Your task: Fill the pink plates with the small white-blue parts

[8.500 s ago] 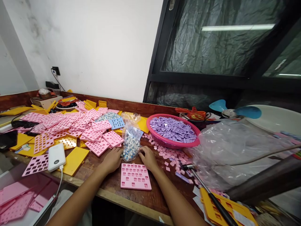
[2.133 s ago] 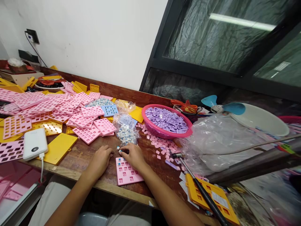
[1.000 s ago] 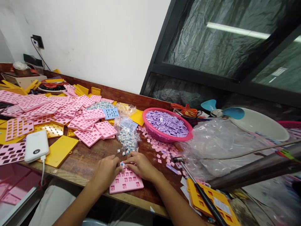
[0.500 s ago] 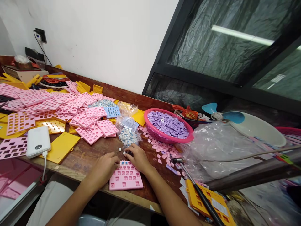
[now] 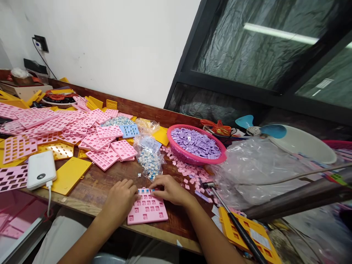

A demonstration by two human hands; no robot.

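In the head view, one pink board (image 5: 148,211) is set on the table (image 5: 178,223), with at least two blue-and-white pieces (image 5: 145,191) seated in its top row; the exact number is hidden by fingers. The board's left edge is touched by the left hand (image 5: 121,201), loosely curled; whether the board is gripped cannot be told. The right hand (image 5: 172,189) is held over the top right corner, thumb and fingertips nearly together; a piece may be pinched there, but this cannot be told. One loose piece (image 5: 139,175) is seen beyond the board, beside one clear bag (image 5: 150,161) of pieces. One pink basket (image 5: 196,160) of purple tiles, one hammer (image 5: 232,216) and one white power bank (image 5: 41,169) are also seen. The board's near edge is placed just inside the table's front edge; brown tabletop is left showing between the left hand and one flat yellow plate (image 5: 70,176), and between board and hammer.
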